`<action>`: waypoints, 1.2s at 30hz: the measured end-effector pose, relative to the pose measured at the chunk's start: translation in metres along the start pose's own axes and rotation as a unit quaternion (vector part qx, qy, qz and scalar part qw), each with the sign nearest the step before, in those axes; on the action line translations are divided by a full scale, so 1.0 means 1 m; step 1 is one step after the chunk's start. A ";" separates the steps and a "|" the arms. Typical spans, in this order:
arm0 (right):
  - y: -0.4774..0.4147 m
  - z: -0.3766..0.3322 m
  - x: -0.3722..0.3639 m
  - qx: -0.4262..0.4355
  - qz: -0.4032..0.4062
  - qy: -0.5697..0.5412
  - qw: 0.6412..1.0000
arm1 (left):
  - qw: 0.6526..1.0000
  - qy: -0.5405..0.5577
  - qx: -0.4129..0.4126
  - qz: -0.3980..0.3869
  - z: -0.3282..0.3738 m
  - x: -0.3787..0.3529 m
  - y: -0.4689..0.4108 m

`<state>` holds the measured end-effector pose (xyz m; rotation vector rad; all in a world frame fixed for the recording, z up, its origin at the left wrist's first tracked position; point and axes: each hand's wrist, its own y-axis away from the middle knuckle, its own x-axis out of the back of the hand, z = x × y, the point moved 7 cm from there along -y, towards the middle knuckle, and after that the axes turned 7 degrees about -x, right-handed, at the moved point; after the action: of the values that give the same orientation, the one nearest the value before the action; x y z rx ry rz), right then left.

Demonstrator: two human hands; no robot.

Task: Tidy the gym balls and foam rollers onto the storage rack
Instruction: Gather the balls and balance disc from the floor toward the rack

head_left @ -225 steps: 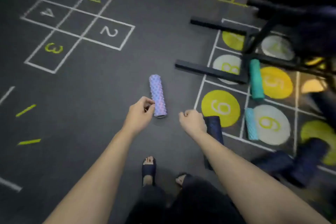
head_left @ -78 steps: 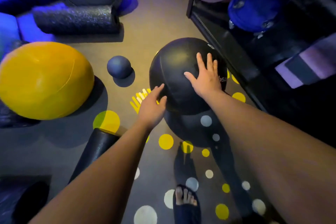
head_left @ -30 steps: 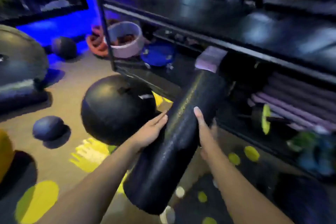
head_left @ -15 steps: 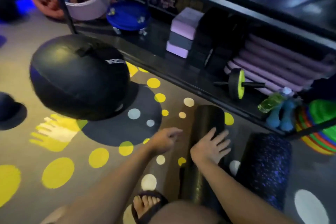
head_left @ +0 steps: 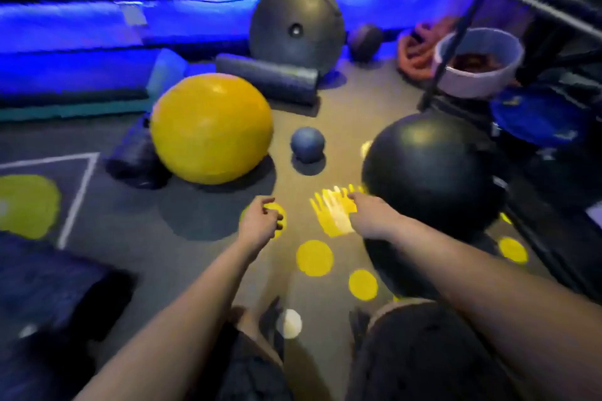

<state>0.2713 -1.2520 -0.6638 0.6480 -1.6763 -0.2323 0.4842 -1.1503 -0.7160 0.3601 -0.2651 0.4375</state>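
A big yellow gym ball rests on the floor at centre left. A large black ball lies at right, beside the storage rack. Between them sits a small dark blue ball. Another big grey ball stands at the back, with a dark foam roller lying in front of it. A second dark roller lies partly hidden behind the yellow ball. My left hand hangs empty with curled fingers. My right hand reaches out empty, just left of the black ball.
A white tub and a blue disc sit on the rack's bottom shelf. Orange rope lies coiled beside it. Blue mats line the back left. A dark block lies at lower left. My feet stand below.
I have let go of the black foam roller and turned away from the rack shelves toward the balls on the floor. Both hands are now empty and raised.
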 end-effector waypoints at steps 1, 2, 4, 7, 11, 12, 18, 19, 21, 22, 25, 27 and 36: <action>-0.012 -0.035 0.000 0.028 -0.016 0.033 0.999 | 0.999 -0.020 0.001 0.034 -0.011 0.034 0.003; -0.024 -0.072 -0.003 0.058 -0.030 0.062 0.996 | 0.997 -0.043 0.005 0.068 -0.020 0.069 0.009; -0.035 -0.151 -0.012 0.116 -0.056 0.110 0.986 | 0.987 -0.067 0.027 0.144 -0.054 0.143 0.023; -0.025 -0.267 -0.052 0.204 -0.080 0.144 0.965 | 0.951 -0.041 0.095 0.291 -0.118 0.255 0.071; 0.041 -0.370 -0.168 0.326 -0.153 0.148 0.921 | 0.882 0.002 0.239 0.406 -0.211 0.358 0.178; 0.061 -0.383 -0.196 0.347 -0.170 0.148 0.910 | 0.875 0.022 0.265 0.404 -0.215 0.365 0.204; 0.127 -0.402 -0.304 0.329 -0.244 0.135 0.902 | 0.884 -0.065 0.395 0.242 -0.244 0.377 0.311; 0.136 -0.398 -0.314 0.310 -0.262 0.124 0.906 | 0.881 -0.117 0.418 0.189 -0.250 0.379 0.318; 0.154 -0.383 -0.335 0.254 -0.317 0.081 0.910 | 0.886 -0.151 0.421 0.122 -0.249 0.369 0.315; 0.164 -0.374 -0.347 0.224 -0.348 0.038 0.909 | 0.902 -0.113 0.402 0.107 -0.249 0.353 0.306; 0.174 -0.345 -0.401 0.184 -0.383 -0.089 0.901 | 0.881 -0.009 0.398 0.256 -0.276 0.309 0.290; 0.173 -0.331 -0.443 0.180 -0.411 -0.143 0.882 | 0.835 -0.042 0.419 0.355 -0.301 0.293 0.296; 0.190 -0.325 -0.450 0.081 -0.486 -0.259 0.830 | 0.812 -0.058 0.392 0.428 -0.312 0.298 0.305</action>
<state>0.5633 -0.7903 -0.8776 1.6635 -1.7299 -1.0828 0.6591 -0.6621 -0.8155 1.0970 -0.3527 1.4419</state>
